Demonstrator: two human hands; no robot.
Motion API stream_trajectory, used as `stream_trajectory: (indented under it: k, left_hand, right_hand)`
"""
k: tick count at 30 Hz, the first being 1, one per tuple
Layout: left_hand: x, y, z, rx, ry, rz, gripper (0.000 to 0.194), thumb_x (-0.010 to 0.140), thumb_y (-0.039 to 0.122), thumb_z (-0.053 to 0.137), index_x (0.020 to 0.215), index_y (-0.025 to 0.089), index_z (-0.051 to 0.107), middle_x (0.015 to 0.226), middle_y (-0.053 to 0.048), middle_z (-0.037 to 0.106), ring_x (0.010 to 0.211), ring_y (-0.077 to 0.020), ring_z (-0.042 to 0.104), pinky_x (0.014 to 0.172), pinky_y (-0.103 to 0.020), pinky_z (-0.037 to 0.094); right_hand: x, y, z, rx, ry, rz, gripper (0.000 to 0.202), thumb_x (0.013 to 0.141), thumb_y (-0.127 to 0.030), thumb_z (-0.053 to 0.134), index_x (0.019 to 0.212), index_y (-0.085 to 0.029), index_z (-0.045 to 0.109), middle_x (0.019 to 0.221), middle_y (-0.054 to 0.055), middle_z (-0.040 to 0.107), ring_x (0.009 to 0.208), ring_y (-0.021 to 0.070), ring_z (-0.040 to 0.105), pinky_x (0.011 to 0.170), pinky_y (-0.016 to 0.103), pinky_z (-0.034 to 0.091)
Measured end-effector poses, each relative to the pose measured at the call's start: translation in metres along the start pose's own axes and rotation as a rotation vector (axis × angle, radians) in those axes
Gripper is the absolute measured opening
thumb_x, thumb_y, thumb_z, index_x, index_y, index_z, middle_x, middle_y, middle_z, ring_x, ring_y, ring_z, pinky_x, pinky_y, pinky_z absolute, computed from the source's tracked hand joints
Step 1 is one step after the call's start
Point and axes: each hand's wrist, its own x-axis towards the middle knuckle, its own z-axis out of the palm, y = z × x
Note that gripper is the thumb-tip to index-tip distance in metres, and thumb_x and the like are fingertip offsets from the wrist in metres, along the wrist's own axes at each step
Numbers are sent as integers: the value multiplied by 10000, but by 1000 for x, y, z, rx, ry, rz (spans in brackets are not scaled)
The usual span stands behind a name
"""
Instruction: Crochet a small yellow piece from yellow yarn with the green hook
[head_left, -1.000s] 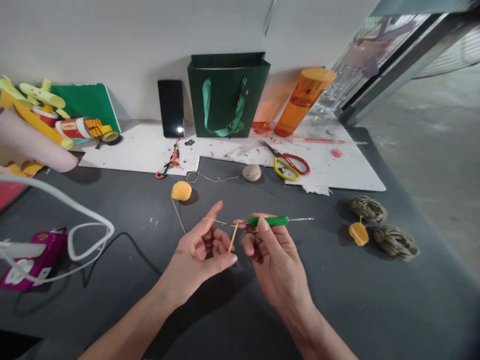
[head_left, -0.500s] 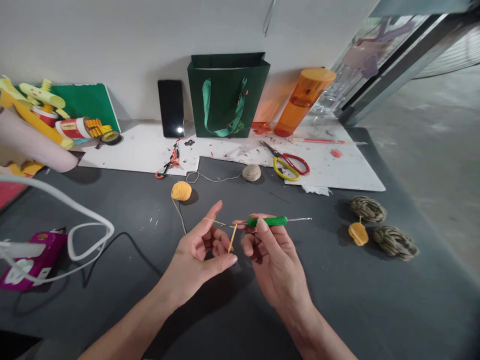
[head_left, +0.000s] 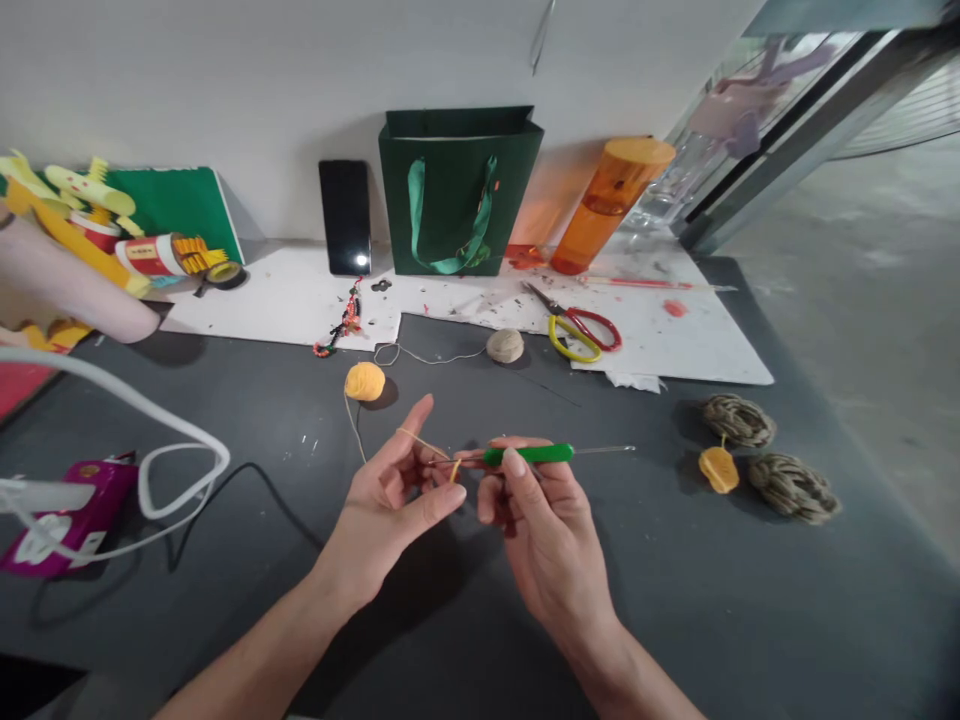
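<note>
My right hand (head_left: 551, 520) grips a crochet hook with a green handle (head_left: 532, 454), one metal end pointing right and the other reaching my left fingers. Yellow yarn (head_left: 421, 440) runs over the raised index finger of my left hand (head_left: 394, 510) and loops at the hook's left end. Its thumb and other fingers pinch the yarn. Beyond the left hand lies a yellow yarn ball (head_left: 365, 381), with a grey-looking strand beside it. A beige yarn ball (head_left: 505, 346) rests farther back.
Scissors (head_left: 581, 325) lie on a white board (head_left: 480, 300), in front of a green bag (head_left: 459, 190) and an orange bottle (head_left: 611, 205). A phone (head_left: 346, 217) leans on the wall. Crocheted pieces (head_left: 793, 487) sit right; a purple box (head_left: 71, 520) and white cable (head_left: 180, 430) are left.
The hook's left end has moved left, closer to my left fingers. The yellow loop below it is shorter, and my left thumb has risen slightly towards the hook.
</note>
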Motion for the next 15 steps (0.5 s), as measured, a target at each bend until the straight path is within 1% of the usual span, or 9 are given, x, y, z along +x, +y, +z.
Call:
stream_trajectory:
  k: [3,6,10,15]
  left_hand:
    - [1,-1,0,-24,36,20,896,691,278,895,1491,292,491,829,34,644,848,-128,583,879,-298,465]
    - [1,-1,0,-46,52,28,840,692,285,897,1453,294,543,788,44,632,818,-118,581,865,-287,467]
    - [0,-1,0,-76,48,15,808,696,286,898,1433,303,566,776,48,637,808,-108,577,843,-272,465]
    - [0,0,-1,-110,25,-29,796,704,281,898,1429,310,569,770,50,648,803,-99,581,835,-266,461]
  right_hand:
    - [-2,3,0,-36,-26,-25,241,828,-463,789,881,-236,729,737,0,763,462,81,592,465,204,448]
    - [-3,4,0,-51,-30,-34,245,838,-471,776,887,-235,727,726,4,763,461,85,590,459,205,450]
    - [-2,3,0,-36,-18,-22,250,826,-474,788,881,-236,733,766,14,783,460,75,590,464,193,448]
    - [-1,3,1,-6,-13,11,256,803,-478,811,870,-242,738,756,8,785,463,60,594,473,164,439]
